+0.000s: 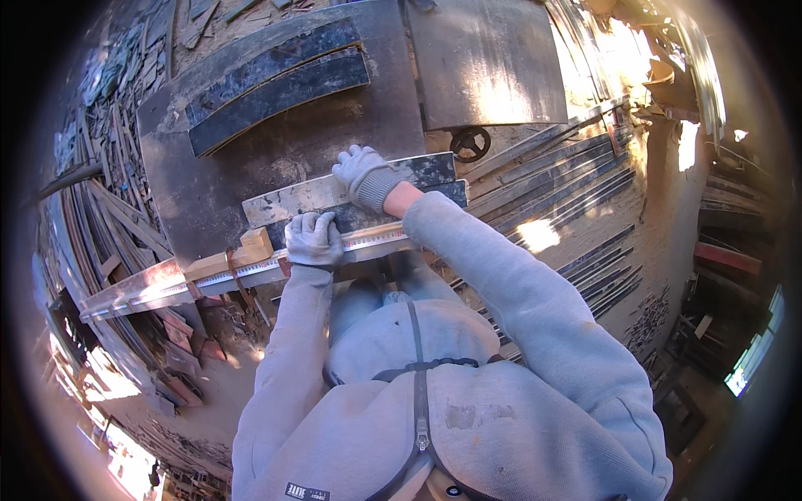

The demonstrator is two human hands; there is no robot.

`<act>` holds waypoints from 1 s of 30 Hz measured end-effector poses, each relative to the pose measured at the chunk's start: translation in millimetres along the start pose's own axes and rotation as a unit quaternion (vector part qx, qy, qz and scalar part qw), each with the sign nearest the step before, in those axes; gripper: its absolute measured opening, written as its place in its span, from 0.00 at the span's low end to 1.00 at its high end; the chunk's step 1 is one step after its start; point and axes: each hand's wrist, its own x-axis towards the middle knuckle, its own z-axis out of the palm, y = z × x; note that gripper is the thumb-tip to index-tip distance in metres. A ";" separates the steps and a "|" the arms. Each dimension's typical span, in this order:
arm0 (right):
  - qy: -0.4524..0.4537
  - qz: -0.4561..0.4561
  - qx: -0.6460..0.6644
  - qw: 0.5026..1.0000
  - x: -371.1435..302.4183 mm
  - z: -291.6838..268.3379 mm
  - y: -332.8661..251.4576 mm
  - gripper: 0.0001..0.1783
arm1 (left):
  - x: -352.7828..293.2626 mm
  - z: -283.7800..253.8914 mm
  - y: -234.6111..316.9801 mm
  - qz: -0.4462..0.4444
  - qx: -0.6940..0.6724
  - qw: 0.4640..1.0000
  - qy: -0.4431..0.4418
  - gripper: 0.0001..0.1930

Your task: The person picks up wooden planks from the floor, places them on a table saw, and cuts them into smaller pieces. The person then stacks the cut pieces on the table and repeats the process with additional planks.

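Far left, stacks of dark wood strips (100, 209) lay piled on the ground beside the saw table. The table's grey metal surface (209, 192) carried two curved dark boards (276, 79) at its far side, lying side by side and touching. Along the near edge ran a long fence rail with a measuring scale (167, 288), and a small pale wooden block (242, 250) sat on it, just left of the hands.

The left hand (313, 240), in a grey work glove, rested on the near edge of a worn, dark-and-pale board (334, 196), fingers curled over it where it met the rail. That board lay flat on the surface near the person. The right hand (361, 171), also gloved, pressed down flat on the board's far edge, fingers spread rather than gripping.

To the right stood a black handwheel (470, 144), then more dark planks (568, 179) laid in rows on the sawdust-covered floor.
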 end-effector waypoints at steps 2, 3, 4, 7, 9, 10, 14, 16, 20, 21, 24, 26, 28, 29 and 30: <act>0.029 0.013 -0.003 0.999 -5.5 3.0 -2.9 0.17 | -0.9 -2.3 1.0 0.026 -0.004 1.000 0.010 0.19; 0.092 -0.003 0.029 0.995 -13.5 3.8 0.8 0.19 | -1.9 -3.4 2.6 0.026 0.010 1.000 0.000 0.20; 0.174 -0.005 0.055 0.983 -26.5 5.8 5.6 0.21 | -3.8 -6.0 4.5 0.038 0.016 0.999 0.008 0.21; 0.331 0.086 0.122 0.932 -89.4 13.7 45.2 0.26 | -9.4 -13.6 13.5 0.060 0.002 0.998 -0.007 0.31; 0.391 0.248 0.128 0.877 -142.5 24.1 87.2 0.32 | -13.9 -22.2 22.1 0.068 -0.018 0.997 -0.018 0.38; 0.347 0.308 0.216 0.859 -166.6 31.0 108.4 0.33 | -13.9 -25.6 25.1 0.067 -0.030 0.996 -0.043 0.45; 0.160 0.375 0.544 0.733 -209.3 79.6 135.7 0.35 | -2.1 -27.2 29.6 0.043 -0.035 0.996 -0.064 0.47; 0.143 0.341 0.515 0.773 -209.3 99.5 132.9 0.31 | 2.1 -23.6 28.7 0.064 -0.022 0.996 -0.054 0.44; 0.138 0.324 0.600 0.718 -201.8 112.7 129.9 0.17 | -5.5 -19.8 24.7 0.076 -0.030 0.995 -0.052 0.35; 0.130 0.327 0.603 0.715 -203.9 111.6 131.8 0.16 | -8.6 -18.6 24.6 0.066 -0.024 0.996 -0.048 0.35; 0.085 0.338 0.743 0.572 -203.9 112.2 138.3 0.18 | -14.8 -12.5 22.7 0.043 -0.021 0.997 -0.066 0.33; 0.081 0.339 0.741 0.574 -202.5 116.1 142.6 0.18 | -15.6 -6.2 21.6 0.043 -0.011 0.998 -0.048 0.34; 0.076 0.377 0.731 0.564 -200.9 120.1 145.1 0.18 | -15.8 -2.0 21.3 0.052 -0.014 0.998 -0.025 0.36; 0.075 0.333 0.733 0.589 -202.0 121.1 145.3 0.17 | -16.3 -1.1 21.9 0.036 -0.013 0.999 -0.025 0.36; 0.073 0.330 0.729 0.595 -200.8 121.5 146.8 0.17 | -16.4 -0.7 22.2 0.033 -0.013 0.999 -0.013 0.37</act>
